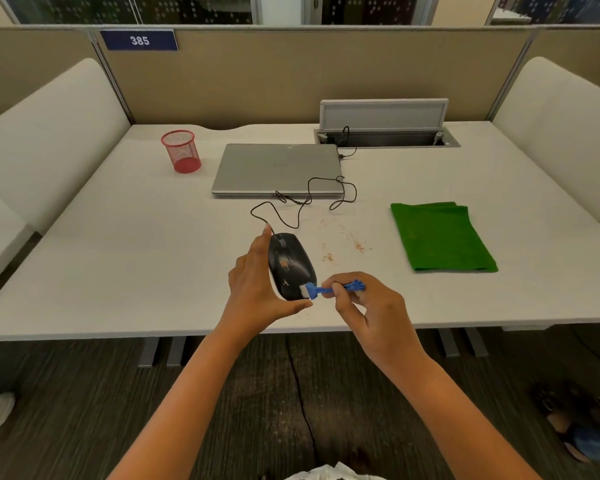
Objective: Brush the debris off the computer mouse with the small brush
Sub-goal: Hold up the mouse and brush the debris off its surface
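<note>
Mouse [291, 266], frame centre, cupped by left hand [257, 289] fingers; brush [321, 290] pinched in right hand [368, 306] fingers, bristles at mouse's near end; risk: hard strokes flicking crumbs [329, 257] onto cloth [440, 237].

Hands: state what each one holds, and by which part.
Left hand holds the black mouse along its left side. Right hand pinches the blue brush by its handle.

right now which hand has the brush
The right hand pinches the blue brush; the left hand holds the mouse.
</note>
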`<act>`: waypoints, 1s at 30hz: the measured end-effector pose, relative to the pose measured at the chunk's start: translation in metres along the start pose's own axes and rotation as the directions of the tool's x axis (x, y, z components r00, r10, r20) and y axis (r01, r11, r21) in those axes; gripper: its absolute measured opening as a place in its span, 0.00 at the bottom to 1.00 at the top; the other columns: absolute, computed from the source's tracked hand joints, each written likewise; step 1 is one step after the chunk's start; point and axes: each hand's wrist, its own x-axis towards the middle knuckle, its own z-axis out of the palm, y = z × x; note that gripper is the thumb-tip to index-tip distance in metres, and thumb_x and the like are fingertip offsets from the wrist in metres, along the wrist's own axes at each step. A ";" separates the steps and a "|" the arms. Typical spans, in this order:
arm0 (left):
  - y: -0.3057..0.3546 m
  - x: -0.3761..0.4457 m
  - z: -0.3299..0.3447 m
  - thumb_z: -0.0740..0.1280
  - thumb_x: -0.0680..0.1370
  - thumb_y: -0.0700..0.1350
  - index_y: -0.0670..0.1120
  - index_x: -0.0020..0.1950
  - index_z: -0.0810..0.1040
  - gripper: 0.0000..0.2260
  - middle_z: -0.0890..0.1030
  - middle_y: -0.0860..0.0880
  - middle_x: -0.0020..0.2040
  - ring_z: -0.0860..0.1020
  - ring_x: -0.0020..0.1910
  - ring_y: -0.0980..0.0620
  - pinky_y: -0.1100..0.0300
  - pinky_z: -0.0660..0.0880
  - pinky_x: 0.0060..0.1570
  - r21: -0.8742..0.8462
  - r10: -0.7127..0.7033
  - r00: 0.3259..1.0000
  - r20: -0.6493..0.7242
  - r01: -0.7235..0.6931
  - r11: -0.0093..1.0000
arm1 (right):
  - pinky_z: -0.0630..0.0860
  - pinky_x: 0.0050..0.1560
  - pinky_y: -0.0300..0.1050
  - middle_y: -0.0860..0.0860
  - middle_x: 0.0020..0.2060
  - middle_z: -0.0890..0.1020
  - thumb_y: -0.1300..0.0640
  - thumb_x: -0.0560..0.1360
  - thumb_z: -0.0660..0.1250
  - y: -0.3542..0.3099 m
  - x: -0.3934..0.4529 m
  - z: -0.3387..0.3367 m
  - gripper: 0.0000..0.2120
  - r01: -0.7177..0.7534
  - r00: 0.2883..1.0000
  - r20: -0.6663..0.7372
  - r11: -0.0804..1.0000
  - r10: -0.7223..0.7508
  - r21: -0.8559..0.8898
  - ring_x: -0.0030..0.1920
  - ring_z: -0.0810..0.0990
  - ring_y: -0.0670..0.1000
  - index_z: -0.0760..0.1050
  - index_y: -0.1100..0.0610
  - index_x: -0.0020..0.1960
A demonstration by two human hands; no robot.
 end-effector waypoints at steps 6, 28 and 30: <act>0.004 -0.003 0.006 0.71 0.59 0.66 0.63 0.71 0.37 0.53 0.62 0.48 0.71 0.62 0.66 0.49 0.54 0.56 0.62 0.038 0.032 0.999 0.041 -0.034 0.999 | 0.73 0.53 0.31 0.55 0.49 0.82 0.54 0.76 0.61 -0.010 0.003 0.007 0.14 0.063 0.998 0.000 0.996 -0.063 -0.061 0.51 0.78 0.46 0.76 0.61 0.56; -0.030 -0.019 -0.023 0.75 0.61 0.60 0.66 0.69 0.38 0.52 0.61 0.47 0.72 0.61 0.66 0.49 0.55 0.52 0.63 0.002 0.044 0.996 0.076 -0.044 0.999 | 0.75 0.55 0.37 0.55 0.51 0.81 0.55 0.76 0.58 -0.046 -0.012 0.059 0.14 0.134 0.981 0.166 0.972 -0.103 -0.193 0.52 0.80 0.50 0.76 0.61 0.55; -0.034 -0.020 -0.027 0.74 0.61 0.61 0.65 0.69 0.38 0.52 0.61 0.47 0.72 0.62 0.66 0.49 0.55 0.53 0.63 -0.004 0.045 0.996 0.079 -0.045 0.999 | 0.75 0.53 0.36 0.55 0.51 0.81 0.55 0.76 0.59 -0.049 -0.011 0.065 0.13 0.124 0.980 0.177 0.971 -0.088 -0.204 0.51 0.80 0.50 0.76 0.61 0.55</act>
